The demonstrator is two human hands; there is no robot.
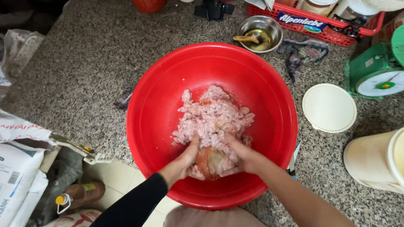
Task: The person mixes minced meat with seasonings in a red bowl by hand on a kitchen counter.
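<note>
A big red plastic basin (pixel 157 98) stands on a speckled stone counter and holds a mound of pink minced meat (pixel 213 116) with an orange-red patch at its near side. My left hand (pixel 184 160), in a black sleeve, presses into the meat's near left edge. My right hand (pixel 241 154), bare-armed, digs into the near right side. Both hands have their fingers sunk in the meat, partly hidden by it.
A small steel bowl (pixel 260 33) with oil and a spoon sits behind the basin, next to a red basket (pixel 315 25). A green kitchen scale (pixel 385 67), a cream lid (pixel 329 107) and a cream tub (pixel 381 157) stand right. White sacks (pixel 4 164) lie left.
</note>
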